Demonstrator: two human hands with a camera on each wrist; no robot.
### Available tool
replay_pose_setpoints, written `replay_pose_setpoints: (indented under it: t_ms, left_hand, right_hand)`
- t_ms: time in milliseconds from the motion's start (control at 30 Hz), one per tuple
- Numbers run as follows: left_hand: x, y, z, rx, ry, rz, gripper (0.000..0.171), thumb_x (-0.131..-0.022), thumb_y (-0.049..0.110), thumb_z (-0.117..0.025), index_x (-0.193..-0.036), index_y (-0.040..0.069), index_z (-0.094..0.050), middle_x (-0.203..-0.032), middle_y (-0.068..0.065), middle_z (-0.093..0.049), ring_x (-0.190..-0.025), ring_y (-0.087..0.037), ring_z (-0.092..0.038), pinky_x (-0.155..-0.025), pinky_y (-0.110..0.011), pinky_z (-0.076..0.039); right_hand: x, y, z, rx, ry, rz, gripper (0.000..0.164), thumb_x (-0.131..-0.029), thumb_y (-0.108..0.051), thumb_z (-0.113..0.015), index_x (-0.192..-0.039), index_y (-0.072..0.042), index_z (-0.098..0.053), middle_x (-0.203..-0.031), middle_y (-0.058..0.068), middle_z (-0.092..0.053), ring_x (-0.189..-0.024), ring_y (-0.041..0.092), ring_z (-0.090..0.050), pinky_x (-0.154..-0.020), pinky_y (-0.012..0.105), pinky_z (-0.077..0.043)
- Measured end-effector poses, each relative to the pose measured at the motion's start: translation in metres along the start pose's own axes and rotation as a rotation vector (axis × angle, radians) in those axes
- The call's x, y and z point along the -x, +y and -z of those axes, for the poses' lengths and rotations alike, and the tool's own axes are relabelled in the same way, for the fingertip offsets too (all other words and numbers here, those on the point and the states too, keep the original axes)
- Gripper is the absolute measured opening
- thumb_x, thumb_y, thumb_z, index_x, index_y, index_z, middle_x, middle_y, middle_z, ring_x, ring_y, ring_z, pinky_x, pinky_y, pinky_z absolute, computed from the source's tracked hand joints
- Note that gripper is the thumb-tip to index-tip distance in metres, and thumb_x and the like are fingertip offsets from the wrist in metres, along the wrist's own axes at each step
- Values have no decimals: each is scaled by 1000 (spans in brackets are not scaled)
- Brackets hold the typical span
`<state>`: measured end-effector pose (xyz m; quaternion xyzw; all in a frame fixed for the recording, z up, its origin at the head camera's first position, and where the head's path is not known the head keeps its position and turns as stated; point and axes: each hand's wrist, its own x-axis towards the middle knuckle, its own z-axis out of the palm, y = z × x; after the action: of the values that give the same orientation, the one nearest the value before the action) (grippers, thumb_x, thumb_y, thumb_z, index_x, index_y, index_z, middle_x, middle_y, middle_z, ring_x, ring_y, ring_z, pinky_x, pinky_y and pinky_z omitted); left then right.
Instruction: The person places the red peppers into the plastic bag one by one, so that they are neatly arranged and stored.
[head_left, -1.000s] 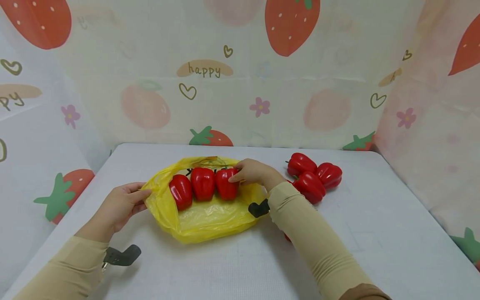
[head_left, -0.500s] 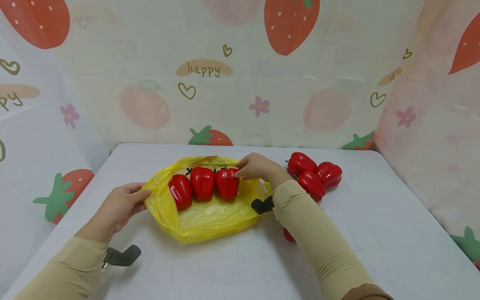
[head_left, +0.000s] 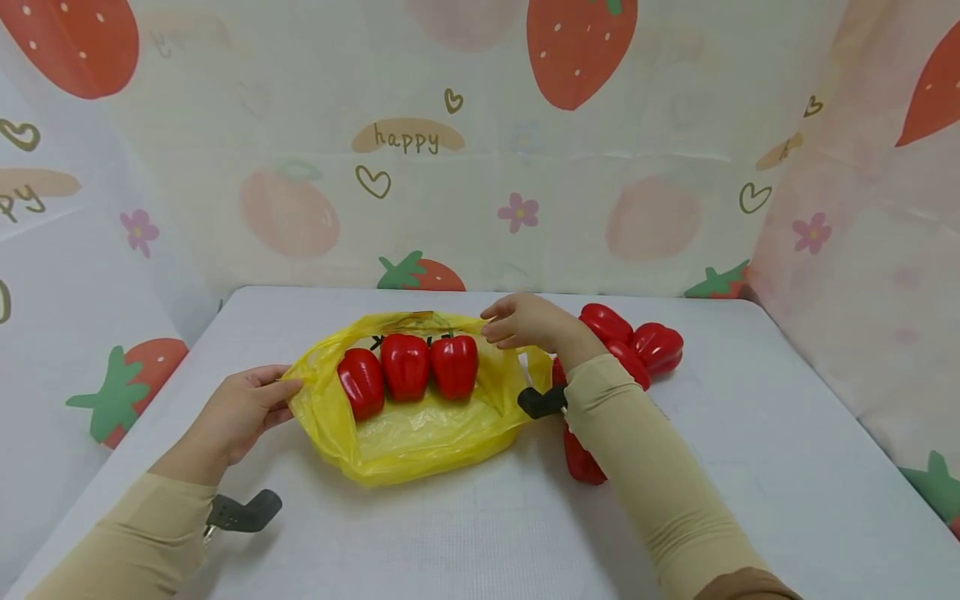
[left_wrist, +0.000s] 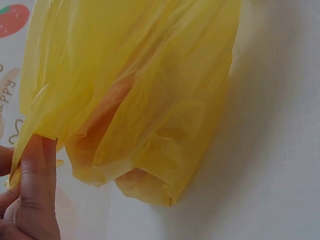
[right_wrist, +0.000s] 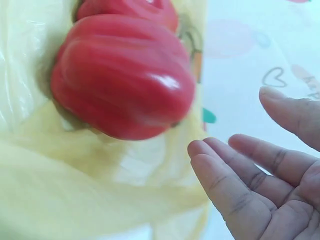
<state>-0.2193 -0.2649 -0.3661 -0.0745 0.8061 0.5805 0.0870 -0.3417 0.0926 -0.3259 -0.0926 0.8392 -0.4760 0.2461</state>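
A yellow plastic bag (head_left: pixel 427 467) lies on the table with its mouth spread. Three red bell peppers stand in a row inside it: a left one (head_left: pixel 361 385), a middle one (head_left: pixel 406 368) and a right one (head_left: pixel 454 368). My left hand (head_left: pixel 238 412) pinches the bag's left rim between thumb and fingers; the left wrist view shows the film (left_wrist: pixel 150 100) hanging from those fingers (left_wrist: pixel 37 175). Over the bag's right back edge, my right hand (head_left: pixel 531 323) holds nothing, its fingers loosely extended, apart from the nearest pepper (right_wrist: pixel 122 75) in the right wrist view.
Right of the bag, more red bell peppers lie on the white table (head_left: pixel 750 467): a cluster with one pepper (head_left: pixel 658 348) outermost, and another pepper (head_left: pixel 583 458) nearer me, partly behind my right sleeve (head_left: pixel 645 450). A strawberry-print backdrop (head_left: pixel 450 208) encloses the table.
My right hand has let go of the right pepper in the bag and moved up and to the right. The pepper stays in place. My left hand has kept its hold on the rim.
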Motion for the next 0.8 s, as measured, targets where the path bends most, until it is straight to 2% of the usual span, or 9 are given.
replay_pose_setpoints:
  t_ms: [200, 400, 600, 800]
  left_hand:
    - [0, 2, 0, -2, 0, 4, 59, -91, 38, -53, -135, 0, -41, -124, -16, -51, -88, -11, -61, -78, -22, -51]
    - [1, 2, 0, 18, -4, 13, 59, -90, 36, -55, -134, 0, -41, -119, -12, -54, -86, -11, -61, -78, -23, -51]
    - [0, 0, 0, 8, -4, 13, 59, -91, 37, -54, -135, 0, -41, -124, -16, -51, -87, -11, -61, -78, -23, -51]
    - [-2, -2, 0, -5, -2, 6, 60, -91, 38, -54, -135, 1, -40, -126, -18, -49, -89, -13, -60, -79, -23, -51]
  right_hand:
    - [20, -5, 18, 3, 14, 51, 39, -86, -17, -63, -123, -9, -54, -118, 10, -55, -107, 27, -57, -89, 38, -48]
    - [39, 0, 38, 19, 33, 81, 41, -86, -21, -64, -123, -11, -53, -116, 8, -57, -106, 25, -57, -87, 38, -49]
    - [56, 10, 55, 42, 42, 70, 44, -85, -25, -65, -124, -11, -52, -116, 8, -57, -104, 23, -58, -87, 36, -49]
    - [70, 20, 65, 69, 63, 20, 47, -84, -28, -66, -125, -12, -51, -117, 9, -56, -101, 23, -59, -86, 35, -50]
